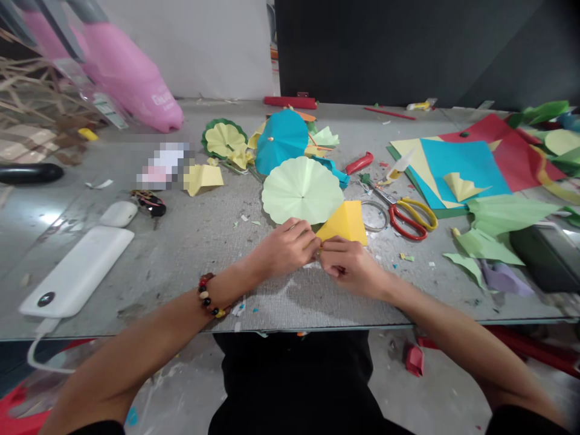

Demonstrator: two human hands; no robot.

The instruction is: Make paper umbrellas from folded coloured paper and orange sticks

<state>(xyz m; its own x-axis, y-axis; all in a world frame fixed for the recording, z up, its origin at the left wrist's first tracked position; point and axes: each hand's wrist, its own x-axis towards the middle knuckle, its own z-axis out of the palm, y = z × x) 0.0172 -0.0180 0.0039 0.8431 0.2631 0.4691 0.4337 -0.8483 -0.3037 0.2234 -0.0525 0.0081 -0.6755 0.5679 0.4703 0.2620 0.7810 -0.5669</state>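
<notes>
My left hand [292, 243] and my right hand [348, 261] meet at the near corner of a yellow piece of paper [347, 223]. Both pinch it, fingers closed, and the exact grip is hidden by the knuckles. A crease runs through the paper, which angles up to the right. Just beyond lies a pale green scalloped paper disc [302, 192] with folds fanning from its centre. Behind that sits a blue pleated paper cone [283, 140]. Right of the yellow paper are a grey tape ring [375, 216] and scissors [410, 219] with red and yellow handles.
Coloured paper sheets [466, 166] and green scraps [507, 217] cover the right side. A glue bottle [399, 168] and a red-handled tool [360, 163] lie behind the scissors. At left are a white power bank [79, 272], an earbud case [118, 214] and a pink bottle [131, 78].
</notes>
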